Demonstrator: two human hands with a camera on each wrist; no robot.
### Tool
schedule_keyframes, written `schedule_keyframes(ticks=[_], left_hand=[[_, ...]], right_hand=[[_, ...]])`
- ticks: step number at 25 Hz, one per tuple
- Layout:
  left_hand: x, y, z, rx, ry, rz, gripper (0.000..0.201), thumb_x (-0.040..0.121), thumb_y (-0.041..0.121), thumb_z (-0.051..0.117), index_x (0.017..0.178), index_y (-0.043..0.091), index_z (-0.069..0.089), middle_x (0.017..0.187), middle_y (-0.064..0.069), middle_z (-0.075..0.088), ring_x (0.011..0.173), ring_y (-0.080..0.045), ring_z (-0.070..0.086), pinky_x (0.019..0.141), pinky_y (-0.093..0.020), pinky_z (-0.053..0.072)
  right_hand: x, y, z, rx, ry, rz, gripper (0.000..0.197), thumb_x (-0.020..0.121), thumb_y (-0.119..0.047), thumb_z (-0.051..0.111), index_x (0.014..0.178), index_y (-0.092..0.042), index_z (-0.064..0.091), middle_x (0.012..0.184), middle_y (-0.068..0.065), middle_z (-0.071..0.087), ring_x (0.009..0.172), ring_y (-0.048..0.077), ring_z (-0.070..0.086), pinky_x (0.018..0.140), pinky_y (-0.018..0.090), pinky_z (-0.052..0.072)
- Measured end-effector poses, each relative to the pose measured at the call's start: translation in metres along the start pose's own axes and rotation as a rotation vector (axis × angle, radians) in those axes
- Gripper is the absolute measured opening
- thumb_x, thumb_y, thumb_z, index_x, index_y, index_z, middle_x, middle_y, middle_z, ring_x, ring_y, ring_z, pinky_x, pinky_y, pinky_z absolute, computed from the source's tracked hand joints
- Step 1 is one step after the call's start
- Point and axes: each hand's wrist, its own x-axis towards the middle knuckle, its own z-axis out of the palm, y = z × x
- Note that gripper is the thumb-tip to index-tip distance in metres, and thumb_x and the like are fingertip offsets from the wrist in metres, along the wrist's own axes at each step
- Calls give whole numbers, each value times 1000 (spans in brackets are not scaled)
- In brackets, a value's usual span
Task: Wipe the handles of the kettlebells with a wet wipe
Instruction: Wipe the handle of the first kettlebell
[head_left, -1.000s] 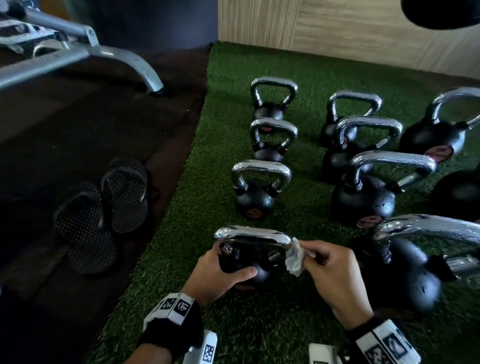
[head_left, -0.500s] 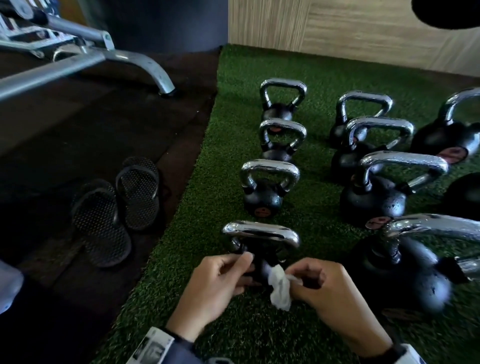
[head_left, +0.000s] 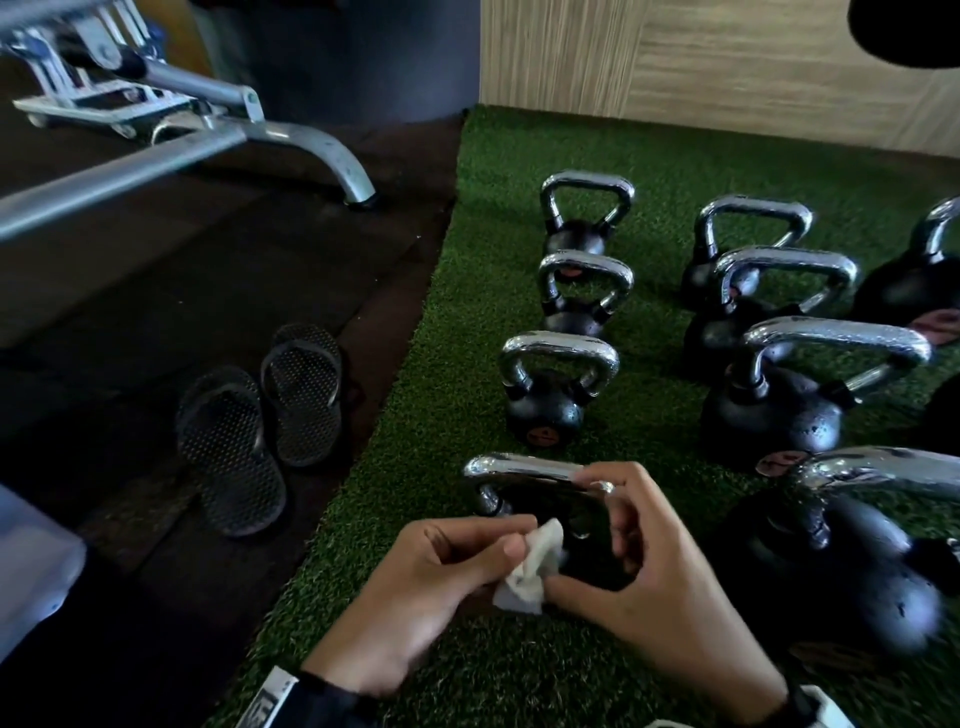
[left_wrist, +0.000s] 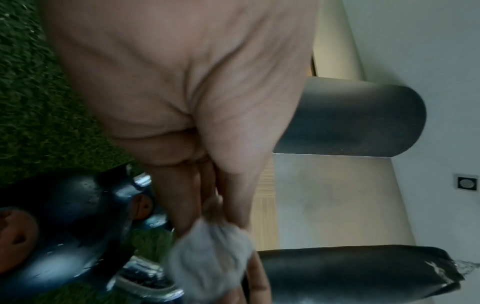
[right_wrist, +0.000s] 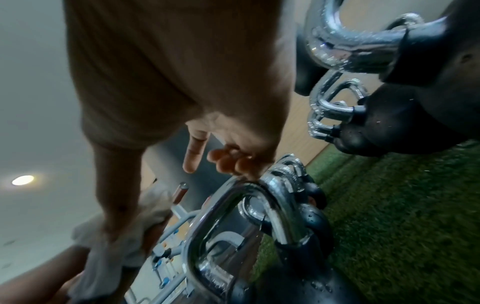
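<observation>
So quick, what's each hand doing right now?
Left hand: pinching the crumpled white wet wipe.
Right hand: thumb on the same wipe, other fingers loosely curled, holding nothing else.

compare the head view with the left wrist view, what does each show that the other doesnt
Only the head view shows the pair of black sandals, the grey bench frame, the rows of kettlebells and the right hand. Only the left wrist view shows a dark punching bag and a wall switch. Both show the left hand pinching the wet wipe, and green turf.

Kettlebells (head_left: 545, 410) stand in rows on the turf (head_left: 467, 364); sandals (head_left: 260, 426) lie left, beside its edge.
</observation>
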Motion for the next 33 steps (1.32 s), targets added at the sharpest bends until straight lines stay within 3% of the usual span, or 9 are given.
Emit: schedule_keyframes(ticks=[4, 7, 9, 11, 14, 19, 23, 28, 33], left_hand=[[13, 11, 3, 189, 286, 464, 32, 87, 27, 75, 119, 20, 75, 118, 0, 75, 109, -14, 72, 83, -22, 59], [37, 12, 17, 641, 450, 779, 29, 93, 18, 72, 122, 14, 73, 120, 9, 73, 109, -3, 70, 90, -23, 58], [50, 9, 23, 950, 443, 838, 27, 95, 19, 69, 122, 19, 73, 124, 14, 70, 114, 4, 65, 98, -32, 55], [55, 2, 16, 1108, 402, 808, 26, 98, 22, 65, 124, 25, 71, 125, 24, 65, 118, 8, 59, 103, -40, 51], [55, -7, -5, 965, 506, 797, 26, 100, 23, 64, 124, 30, 70, 120, 35, 61, 115, 9, 61, 99, -40, 54], [57, -22, -12, 848, 554, 801, 25, 103, 19, 58, 124, 20, 72, 122, 16, 70, 115, 4, 64, 95, -29, 56], [55, -40, -23, 541, 639, 575, 27, 103, 20, 51, 121, 24, 71, 113, 15, 74, 109, 0, 68, 92, -19, 54], [53, -66, -21, 387, 640, 511, 37, 100, 31, 49, 126, 14, 70, 116, 12, 74, 112, 0, 67, 92, -12, 50], [53, -83, -28, 332, 547, 365, 24, 101, 25, 56, 120, 34, 68, 114, 20, 74, 113, 4, 65, 91, -9, 49]], right_hand=[[8, 54, 5, 106, 314, 161, 62, 68, -37, 85, 122, -44, 56, 92, -9, 59, 82, 11, 62, 64, 13, 49], [19, 86, 39, 292, 165, 332, 55, 68, -18, 90, 114, -35, 65, 104, -6, 73, 98, 13, 69, 83, 28, 55], [23, 96, 60, 315, 132, 374, 40, 69, -29, 91, 104, -29, 72, 98, -7, 77, 94, 10, 72, 84, 32, 57], [22, 103, 71, 293, 154, 370, 35, 70, -41, 88, 100, -30, 74, 95, -12, 78, 90, 3, 72, 81, 29, 57], [21, 106, 73, 292, 161, 384, 34, 70, -45, 87, 99, -33, 74, 94, -16, 77, 88, 0, 71, 80, 28, 57], [21, 106, 71, 260, 171, 382, 31, 68, -43, 89, 92, -31, 75, 90, -21, 75, 83, -5, 69, 71, 16, 51], [21, 106, 72, 293, 170, 404, 34, 69, -42, 88, 99, -35, 75, 94, -15, 77, 90, -1, 70, 82, 27, 57], [19, 108, 72, 311, 170, 393, 39, 66, -48, 87, 100, -37, 74, 96, -14, 77, 93, 2, 71, 88, 37, 59], [21, 106, 71, 299, 182, 376, 45, 62, -53, 87, 102, -38, 73, 103, -9, 74, 98, 4, 69, 89, 35, 58]])
